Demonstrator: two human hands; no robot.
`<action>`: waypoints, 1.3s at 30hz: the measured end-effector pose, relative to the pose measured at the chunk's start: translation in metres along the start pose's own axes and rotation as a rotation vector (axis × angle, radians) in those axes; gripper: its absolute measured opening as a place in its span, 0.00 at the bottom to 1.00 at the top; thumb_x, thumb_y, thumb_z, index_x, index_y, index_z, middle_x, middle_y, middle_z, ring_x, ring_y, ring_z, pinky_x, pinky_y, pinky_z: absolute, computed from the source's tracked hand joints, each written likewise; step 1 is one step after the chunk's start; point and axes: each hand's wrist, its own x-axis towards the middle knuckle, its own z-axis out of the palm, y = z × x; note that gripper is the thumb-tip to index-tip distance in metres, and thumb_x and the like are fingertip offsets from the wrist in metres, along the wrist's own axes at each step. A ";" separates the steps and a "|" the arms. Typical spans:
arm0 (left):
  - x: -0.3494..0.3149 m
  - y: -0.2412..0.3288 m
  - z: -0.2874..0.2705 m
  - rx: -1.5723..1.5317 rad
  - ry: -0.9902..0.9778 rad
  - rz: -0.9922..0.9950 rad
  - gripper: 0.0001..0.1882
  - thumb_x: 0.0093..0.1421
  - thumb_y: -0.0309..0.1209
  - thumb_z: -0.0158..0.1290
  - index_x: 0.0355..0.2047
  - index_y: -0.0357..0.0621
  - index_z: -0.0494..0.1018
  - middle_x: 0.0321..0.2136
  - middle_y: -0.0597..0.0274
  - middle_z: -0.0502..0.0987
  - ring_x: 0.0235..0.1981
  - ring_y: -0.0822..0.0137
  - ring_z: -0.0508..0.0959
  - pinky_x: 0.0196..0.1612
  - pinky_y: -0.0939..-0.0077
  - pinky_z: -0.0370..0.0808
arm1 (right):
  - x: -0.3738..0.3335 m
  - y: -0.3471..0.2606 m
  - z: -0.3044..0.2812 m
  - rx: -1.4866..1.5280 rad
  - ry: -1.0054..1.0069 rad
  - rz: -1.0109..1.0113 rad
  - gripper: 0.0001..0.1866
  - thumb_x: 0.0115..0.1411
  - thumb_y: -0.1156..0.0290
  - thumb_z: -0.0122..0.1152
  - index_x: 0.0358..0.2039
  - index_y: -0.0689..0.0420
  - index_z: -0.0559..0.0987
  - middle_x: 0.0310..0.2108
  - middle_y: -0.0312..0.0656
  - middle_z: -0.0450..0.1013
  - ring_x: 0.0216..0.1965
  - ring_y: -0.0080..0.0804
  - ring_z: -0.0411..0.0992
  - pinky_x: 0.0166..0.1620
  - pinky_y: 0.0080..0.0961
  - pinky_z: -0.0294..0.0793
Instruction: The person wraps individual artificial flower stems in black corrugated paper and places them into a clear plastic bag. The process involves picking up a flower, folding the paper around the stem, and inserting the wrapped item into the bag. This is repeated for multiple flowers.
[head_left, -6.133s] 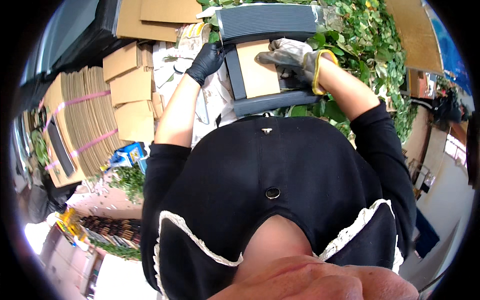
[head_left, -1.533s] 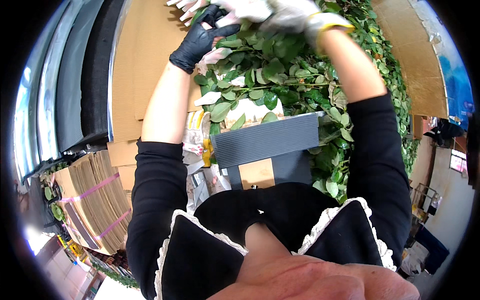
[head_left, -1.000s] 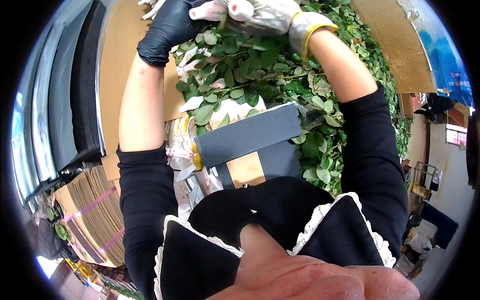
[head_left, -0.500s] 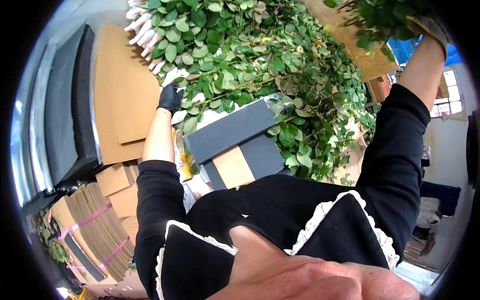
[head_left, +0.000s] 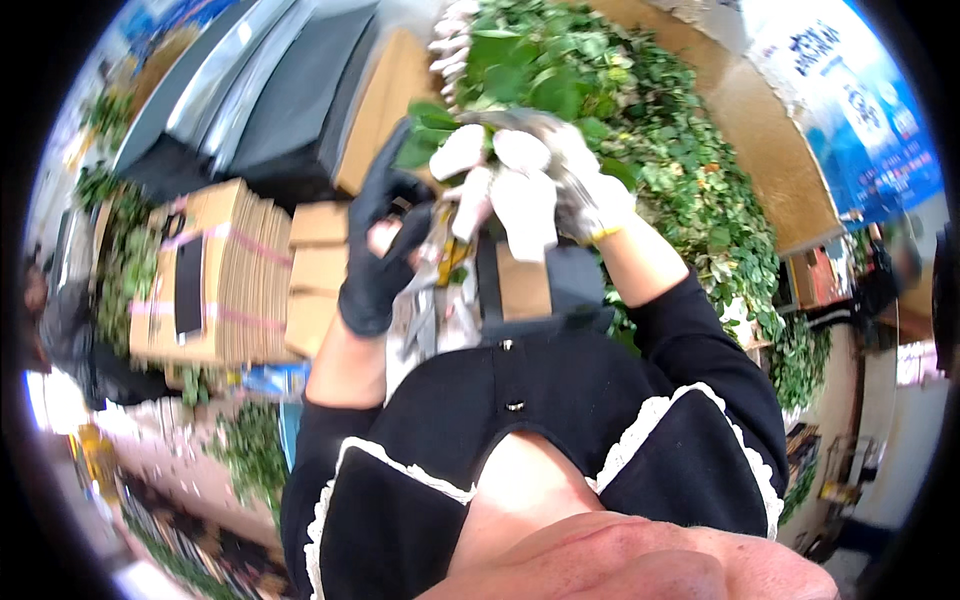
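Observation:
My right hand (head_left: 590, 190), in a whitish glove, is closed round a bunch of leafy flower stems just in front of my chest. Several flower heads in white sleeves (head_left: 525, 195) point toward me from it; green leaves (head_left: 430, 130) stick out beyond. Motion blur softens the bunch. To its left, my left hand (head_left: 380, 250) wears a black glove. Its fingers and thumb are curved apart, with nothing plainly gripped between them. A pinkish patch shows inside the curl.
Leafy stems (head_left: 680, 160) are heaped on the bench beyond my hands. Dark and tan corrugated cardboard pieces (head_left: 525, 280) lie below the bunch. At left stand strapped cardboard stacks (head_left: 210, 280) and dark sheets (head_left: 300, 90). A blue printed sheet (head_left: 850, 110) is at upper right.
My right hand has come in from the far upper right to the middle. My left hand has left the edge of the leafy heap and drawn nearer. The view has swung round.

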 end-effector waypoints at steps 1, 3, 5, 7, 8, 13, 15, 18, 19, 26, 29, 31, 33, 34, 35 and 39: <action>-0.006 0.003 0.012 0.140 0.042 -0.029 0.21 0.61 0.23 0.56 0.55 0.34 0.72 0.33 0.62 0.80 0.34 0.77 0.76 0.41 0.78 0.74 | -0.010 0.003 0.029 -0.045 -0.008 0.011 0.26 0.53 0.61 0.63 0.54 0.50 0.75 0.43 0.44 0.76 0.44 0.47 0.75 0.45 0.36 0.74; -0.025 -0.002 0.002 0.330 0.064 -0.130 0.16 0.62 0.22 0.54 0.52 0.41 0.76 0.35 0.63 0.81 0.33 0.80 0.75 0.37 0.82 0.73 | -0.010 0.008 0.058 -0.132 -0.050 -0.090 0.26 0.51 0.60 0.64 0.53 0.48 0.75 0.40 0.41 0.76 0.42 0.45 0.75 0.43 0.37 0.74; -0.048 0.002 -0.004 0.432 0.101 -0.029 0.15 0.63 0.20 0.53 0.50 0.41 0.77 0.35 0.64 0.82 0.31 0.80 0.74 0.35 0.83 0.72 | -0.012 -0.002 0.065 -0.051 -0.076 -0.052 0.26 0.50 0.59 0.65 0.52 0.46 0.76 0.39 0.41 0.76 0.42 0.42 0.76 0.44 0.37 0.74; -0.075 0.020 -0.010 0.634 0.092 0.100 0.18 0.60 0.17 0.53 0.50 0.44 0.78 0.30 0.59 0.80 0.22 0.74 0.72 0.28 0.81 0.69 | -0.008 -0.007 0.059 -0.150 -0.127 -0.265 0.20 0.56 0.64 0.61 0.50 0.54 0.77 0.41 0.47 0.76 0.42 0.46 0.76 0.46 0.35 0.74; -0.097 0.035 -0.021 0.663 0.057 0.107 0.18 0.58 0.20 0.56 0.49 0.44 0.78 0.27 0.57 0.77 0.23 0.69 0.71 0.28 0.76 0.68 | -0.003 -0.015 0.060 -0.037 -0.171 -0.189 0.20 0.56 0.64 0.61 0.50 0.53 0.77 0.41 0.47 0.76 0.42 0.46 0.76 0.47 0.35 0.74; -0.139 0.045 -0.059 0.989 -0.039 -0.076 0.38 0.46 0.36 0.67 0.59 0.44 0.68 0.28 0.52 0.73 0.36 0.52 0.74 0.43 0.61 0.71 | 0.004 -0.019 0.049 0.152 -0.203 -0.185 0.17 0.59 0.67 0.58 0.49 0.54 0.78 0.40 0.45 0.77 0.41 0.42 0.76 0.45 0.32 0.75; -0.120 0.019 -0.016 0.810 0.105 0.018 0.37 0.46 0.30 0.64 0.59 0.44 0.68 0.32 0.50 0.76 0.37 0.53 0.76 0.41 0.61 0.73 | 0.011 -0.024 0.065 0.254 -0.279 -0.051 0.18 0.57 0.67 0.62 0.48 0.54 0.78 0.39 0.45 0.77 0.41 0.42 0.76 0.45 0.30 0.75; -0.116 0.009 -0.026 0.959 0.029 0.243 0.34 0.42 0.17 0.53 0.54 0.43 0.74 0.31 0.51 0.78 0.31 0.52 0.78 0.35 0.64 0.75 | 0.009 -0.019 0.076 -0.025 -0.242 -0.165 0.20 0.54 0.65 0.65 0.47 0.54 0.77 0.39 0.46 0.77 0.40 0.43 0.77 0.44 0.34 0.76; -0.121 0.022 -0.033 0.962 0.019 0.219 0.29 0.45 0.17 0.55 0.50 0.44 0.77 0.29 0.52 0.77 0.29 0.53 0.78 0.33 0.65 0.75 | 0.010 -0.021 0.081 -0.143 -0.293 -0.233 0.20 0.52 0.63 0.66 0.46 0.54 0.77 0.38 0.47 0.77 0.39 0.44 0.77 0.43 0.37 0.75; -0.142 0.063 -0.061 1.240 -0.035 -0.038 0.31 0.46 0.35 0.65 0.54 0.49 0.74 0.34 0.59 0.75 0.37 0.58 0.75 0.39 0.60 0.71 | 0.019 0.001 0.119 -0.192 -0.283 -0.212 0.18 0.50 0.60 0.66 0.41 0.51 0.78 0.34 0.43 0.78 0.36 0.43 0.78 0.39 0.38 0.76; -0.117 0.047 -0.051 1.184 -0.126 0.176 0.26 0.49 0.25 0.57 0.51 0.44 0.76 0.29 0.59 0.75 0.31 0.60 0.75 0.35 0.63 0.72 | 0.026 -0.009 0.134 -0.155 -0.292 -0.210 0.19 0.52 0.59 0.66 0.44 0.50 0.77 0.35 0.44 0.78 0.38 0.43 0.78 0.39 0.37 0.77; -0.131 0.077 -0.070 1.144 -0.138 0.210 0.20 0.48 0.23 0.58 0.44 0.40 0.79 0.26 0.58 0.75 0.27 0.59 0.75 0.33 0.63 0.72 | 0.030 0.005 0.125 -0.121 -0.336 -0.137 0.19 0.52 0.59 0.66 0.44 0.50 0.78 0.35 0.45 0.78 0.38 0.43 0.78 0.40 0.37 0.77; -0.142 0.075 -0.102 1.254 -0.126 -0.225 0.15 0.52 0.21 0.60 0.42 0.36 0.80 0.28 0.52 0.77 0.29 0.59 0.76 0.37 0.66 0.74 | 0.025 0.010 0.130 -0.179 -0.337 -0.138 0.18 0.52 0.60 0.66 0.43 0.50 0.78 0.35 0.45 0.78 0.37 0.44 0.78 0.39 0.37 0.77; -0.145 0.055 -0.103 1.158 -0.047 -0.125 0.19 0.52 0.23 0.60 0.46 0.39 0.77 0.31 0.53 0.77 0.32 0.58 0.76 0.39 0.63 0.74 | 0.028 0.012 0.134 -0.187 -0.340 -0.162 0.18 0.52 0.60 0.66 0.43 0.50 0.78 0.34 0.45 0.78 0.37 0.44 0.77 0.39 0.37 0.76; -0.129 0.048 -0.089 1.122 -0.117 -0.089 0.22 0.52 0.25 0.59 0.50 0.43 0.74 0.34 0.53 0.77 0.36 0.56 0.76 0.41 0.62 0.73 | 0.031 0.010 0.141 -0.188 -0.346 -0.184 0.18 0.53 0.60 0.66 0.43 0.50 0.78 0.34 0.44 0.77 0.37 0.44 0.77 0.39 0.38 0.76; -0.111 0.059 -0.086 1.086 -0.258 0.049 0.23 0.51 0.23 0.56 0.49 0.46 0.76 0.34 0.53 0.77 0.33 0.54 0.76 0.39 0.64 0.73 | 0.032 0.008 0.147 -0.060 -0.334 -0.214 0.16 0.52 0.61 0.66 0.40 0.50 0.77 0.35 0.43 0.77 0.38 0.44 0.76 0.40 0.38 0.75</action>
